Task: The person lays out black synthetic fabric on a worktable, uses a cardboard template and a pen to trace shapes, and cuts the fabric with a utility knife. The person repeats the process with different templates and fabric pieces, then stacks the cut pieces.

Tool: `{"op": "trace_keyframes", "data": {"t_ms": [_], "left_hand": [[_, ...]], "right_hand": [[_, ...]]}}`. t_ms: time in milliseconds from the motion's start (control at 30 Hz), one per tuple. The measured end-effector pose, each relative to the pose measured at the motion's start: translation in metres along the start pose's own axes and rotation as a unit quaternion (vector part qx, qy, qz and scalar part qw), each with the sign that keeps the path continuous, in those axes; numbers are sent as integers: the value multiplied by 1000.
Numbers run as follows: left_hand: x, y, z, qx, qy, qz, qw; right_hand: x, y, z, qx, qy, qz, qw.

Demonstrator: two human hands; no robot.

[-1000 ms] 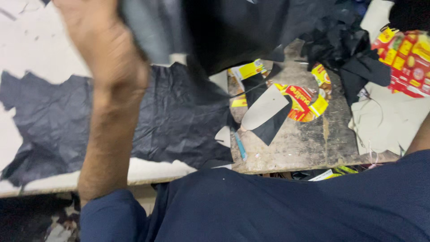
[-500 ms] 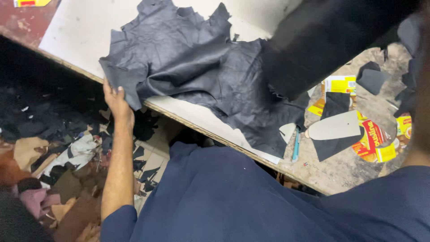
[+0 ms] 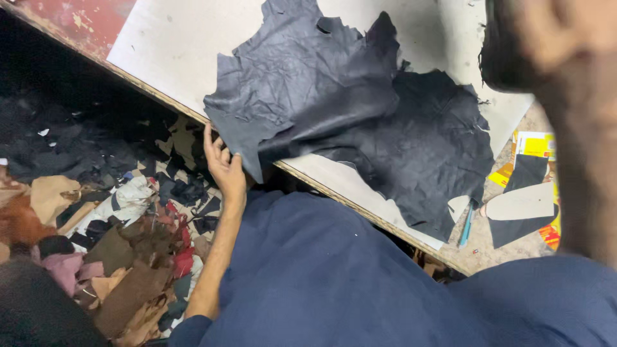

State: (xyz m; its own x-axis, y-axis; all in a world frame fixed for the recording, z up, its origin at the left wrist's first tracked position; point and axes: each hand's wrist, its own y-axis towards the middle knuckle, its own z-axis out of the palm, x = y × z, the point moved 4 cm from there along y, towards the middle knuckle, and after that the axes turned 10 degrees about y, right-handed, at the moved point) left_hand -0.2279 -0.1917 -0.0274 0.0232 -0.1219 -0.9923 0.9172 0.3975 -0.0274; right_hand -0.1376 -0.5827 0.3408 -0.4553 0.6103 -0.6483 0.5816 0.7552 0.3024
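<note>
black leather sheet (image 3: 360, 122) now hanging lower, left hand (image 3: 225, 164) grip pinching its edge

A worktable runs diagonally from upper left to lower right. A pale board (image 3: 193, 38) covers most of its top; the far left corner (image 3: 71, 16) shows worn red paint, and the right end (image 3: 495, 254) is bare, stained wood. Below the table edge, on the left, the floor is dim and heaped with leather scraps (image 3: 122, 257) in brown, tan, pink, red, white and black. Light falls evenly on the tabletop, while the floor under its far edge lies in deep shadow.
</note>
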Motion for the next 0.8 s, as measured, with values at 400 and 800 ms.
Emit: {"op": "trace_keyframes", "data": {"t_ms": [400,800], "left_hand": [[38,28,-51,52,-66,-200,976],[-85,125,-2,250,216,127,935]], "right_hand": [[260,-73,175,261,371,294,841],[294,-30,171,167,357,397,829]]}}
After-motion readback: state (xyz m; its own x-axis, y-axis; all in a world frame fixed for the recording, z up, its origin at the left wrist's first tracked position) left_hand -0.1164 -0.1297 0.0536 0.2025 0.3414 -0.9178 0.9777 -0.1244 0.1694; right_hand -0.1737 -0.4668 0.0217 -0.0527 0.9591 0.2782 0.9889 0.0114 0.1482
